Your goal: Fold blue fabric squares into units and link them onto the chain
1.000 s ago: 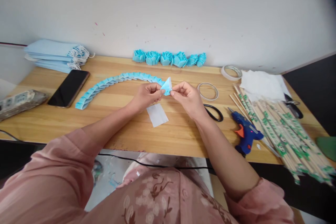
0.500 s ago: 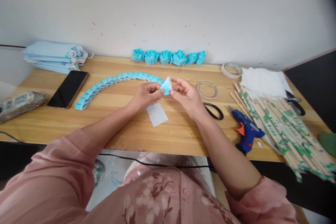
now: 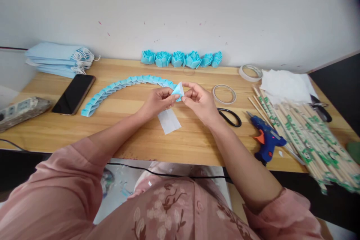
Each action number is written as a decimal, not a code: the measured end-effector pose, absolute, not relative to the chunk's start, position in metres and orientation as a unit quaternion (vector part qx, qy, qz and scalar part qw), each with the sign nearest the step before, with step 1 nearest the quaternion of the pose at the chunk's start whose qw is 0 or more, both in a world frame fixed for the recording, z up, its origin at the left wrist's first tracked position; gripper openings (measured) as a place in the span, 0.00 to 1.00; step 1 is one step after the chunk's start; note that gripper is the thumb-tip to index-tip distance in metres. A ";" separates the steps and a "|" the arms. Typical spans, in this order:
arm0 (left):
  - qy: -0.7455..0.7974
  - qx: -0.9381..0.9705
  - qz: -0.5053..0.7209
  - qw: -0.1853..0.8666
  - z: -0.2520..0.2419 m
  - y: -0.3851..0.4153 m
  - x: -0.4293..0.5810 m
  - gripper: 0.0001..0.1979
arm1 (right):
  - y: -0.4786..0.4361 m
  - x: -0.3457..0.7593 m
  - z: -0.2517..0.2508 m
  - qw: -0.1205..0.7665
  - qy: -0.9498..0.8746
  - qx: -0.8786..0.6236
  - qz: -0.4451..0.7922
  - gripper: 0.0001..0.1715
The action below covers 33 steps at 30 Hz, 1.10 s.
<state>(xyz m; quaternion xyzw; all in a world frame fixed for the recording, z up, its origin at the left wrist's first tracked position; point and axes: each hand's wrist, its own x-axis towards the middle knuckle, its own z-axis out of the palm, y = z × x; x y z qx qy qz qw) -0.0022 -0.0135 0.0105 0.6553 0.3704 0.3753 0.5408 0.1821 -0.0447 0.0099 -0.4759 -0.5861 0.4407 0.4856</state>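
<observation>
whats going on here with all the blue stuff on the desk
A person in a pink top pinches a small folded blue piece between the left hand and right hand, just above the wooden table. A white square lies under the hands. Behind them runs a curved chain of similar blue folds, with blue rosettes along the wall. A glue gun, scissors and bundled sticks lie to the right.

Bright, even light, soft shadows; edges bend, 1 o'clock corner dark, green-printed wooden sticks (image 3: 309,138) at 4 o'clock blurred.
</observation>
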 end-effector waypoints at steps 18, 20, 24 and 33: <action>0.384 0.657 0.359 0.540 0.012 -0.015 -0.001 0.16 | -0.044 0.183 0.003 0.465 -0.611 -0.491 0.411 0.27; 0.394 0.646 0.350 0.552 0.014 -0.015 -0.001 0.15 | -0.044 0.184 0.002 0.463 -0.616 -0.485 0.415 0.27; 0.401 0.636 0.347 0.560 0.016 -0.015 0.000 0.14 | -0.043 0.185 0.000 0.459 -0.620 -0.473 0.427 0.27; 0.397 0.613 0.360 0.580 0.017 -0.016 0.001 0.15 | -0.046 0.187 0.009 0.489 -0.580 -0.474 0.447 0.23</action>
